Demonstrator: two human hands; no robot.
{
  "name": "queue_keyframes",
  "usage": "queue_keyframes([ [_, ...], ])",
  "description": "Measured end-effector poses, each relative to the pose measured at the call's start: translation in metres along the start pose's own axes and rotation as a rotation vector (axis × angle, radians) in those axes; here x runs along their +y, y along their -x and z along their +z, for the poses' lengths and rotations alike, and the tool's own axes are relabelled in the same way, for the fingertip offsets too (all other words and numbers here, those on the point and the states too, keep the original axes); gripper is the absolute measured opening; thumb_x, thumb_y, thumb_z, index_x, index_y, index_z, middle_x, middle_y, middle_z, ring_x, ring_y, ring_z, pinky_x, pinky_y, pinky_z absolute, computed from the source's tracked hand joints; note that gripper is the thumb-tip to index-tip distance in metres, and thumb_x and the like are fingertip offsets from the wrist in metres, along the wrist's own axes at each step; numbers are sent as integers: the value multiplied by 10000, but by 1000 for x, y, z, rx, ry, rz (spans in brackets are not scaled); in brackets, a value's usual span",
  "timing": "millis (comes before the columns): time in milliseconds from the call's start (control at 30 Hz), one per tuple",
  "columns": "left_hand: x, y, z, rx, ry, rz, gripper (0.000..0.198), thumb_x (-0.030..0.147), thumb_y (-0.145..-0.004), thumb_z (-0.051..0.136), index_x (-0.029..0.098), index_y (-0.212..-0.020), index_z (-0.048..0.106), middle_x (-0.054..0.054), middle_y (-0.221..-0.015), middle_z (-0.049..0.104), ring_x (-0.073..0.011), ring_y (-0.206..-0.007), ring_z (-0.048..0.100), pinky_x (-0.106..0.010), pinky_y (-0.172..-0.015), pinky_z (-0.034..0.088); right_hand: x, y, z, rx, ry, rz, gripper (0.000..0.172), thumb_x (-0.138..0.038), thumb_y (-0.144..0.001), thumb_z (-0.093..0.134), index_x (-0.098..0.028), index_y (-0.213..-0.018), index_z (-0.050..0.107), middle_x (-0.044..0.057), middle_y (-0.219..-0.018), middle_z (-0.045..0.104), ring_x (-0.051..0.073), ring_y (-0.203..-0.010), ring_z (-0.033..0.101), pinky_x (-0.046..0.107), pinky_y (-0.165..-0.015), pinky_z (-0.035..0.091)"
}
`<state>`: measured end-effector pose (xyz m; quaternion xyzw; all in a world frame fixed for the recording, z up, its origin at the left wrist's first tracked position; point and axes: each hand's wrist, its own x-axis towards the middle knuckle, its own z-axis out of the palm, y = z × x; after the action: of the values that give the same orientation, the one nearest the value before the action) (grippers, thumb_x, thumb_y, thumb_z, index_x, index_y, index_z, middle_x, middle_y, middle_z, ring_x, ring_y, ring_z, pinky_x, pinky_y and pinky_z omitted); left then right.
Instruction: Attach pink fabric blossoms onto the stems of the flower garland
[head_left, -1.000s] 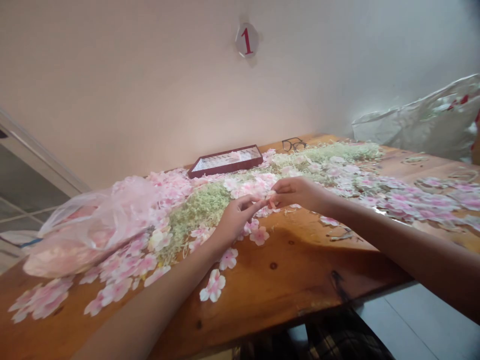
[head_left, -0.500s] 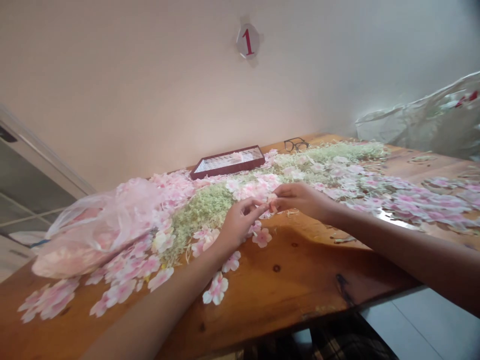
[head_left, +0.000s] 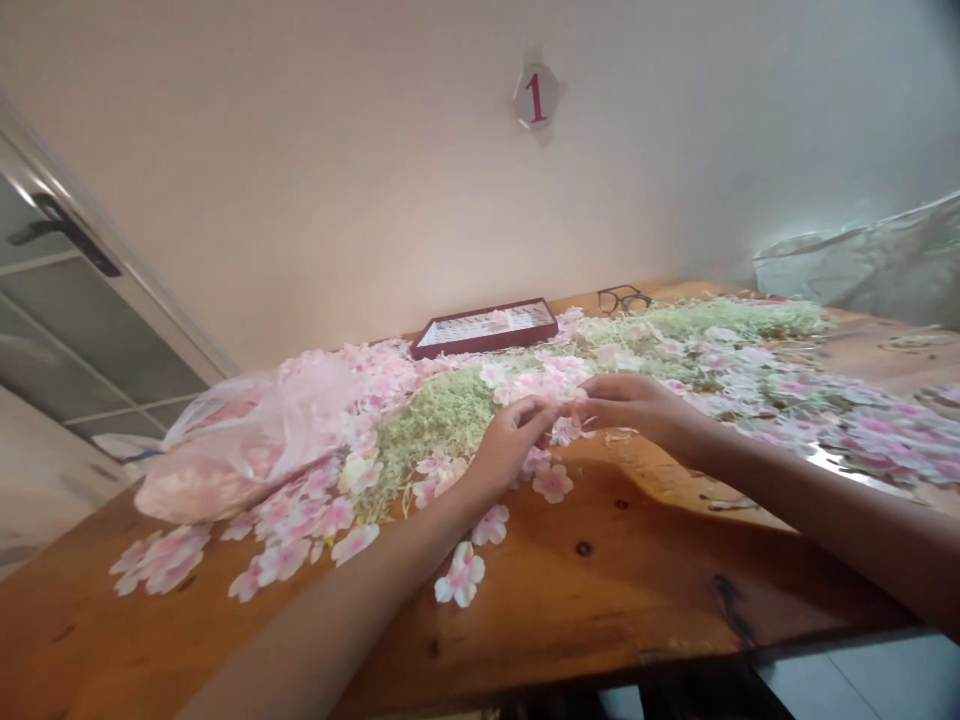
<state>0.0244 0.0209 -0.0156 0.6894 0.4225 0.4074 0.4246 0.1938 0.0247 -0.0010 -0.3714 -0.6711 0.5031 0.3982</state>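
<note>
Left hand (head_left: 510, 442) and right hand (head_left: 639, 405) are pinching one pink flower (head_left: 566, 402) together, in front of the red tray (head_left: 486, 330); glasses (head_left: 622, 298) are sitting right of it.

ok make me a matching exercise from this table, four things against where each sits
Things: 1 black-framed eyeglasses; 2 dark red shallow tray; 3 clear plastic bag of pink petals; 4 round paper tag with red 1.
Places: A on the wall; B left part of the wooden table; C far table edge, right of tray; D far table edge, left of eyeglasses.
Pairs: 1-C; 2-D; 3-B; 4-A.
</note>
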Motion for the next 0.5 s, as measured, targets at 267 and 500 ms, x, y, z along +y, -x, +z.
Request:
queue_keyframes([
  [267, -14, -26, -68, 542, -234, 144, 346, 416, -797, 309, 163, -854, 539, -55, -882, 571, -136, -834, 525, -243, -734, 406, 0, -7, -25, 577, 258, -257, 203, -377, -683, 545, -210, -786, 493, 38, -763, 561, 173, -745, 548, 336, -688, 452],
  [500, -33, -26, -134, 642, -700, 44, 261, 340, -768, 379, 167, -847, 557, -65, -931, 592, -181, -901, 516, -289, -800, 363, 14, -4, -12, -293, 865, -311, 213, -413, -692, 514, -224, -756, 588, 37, -777, 572, 190, -771, 514, 322, -699, 400],
])
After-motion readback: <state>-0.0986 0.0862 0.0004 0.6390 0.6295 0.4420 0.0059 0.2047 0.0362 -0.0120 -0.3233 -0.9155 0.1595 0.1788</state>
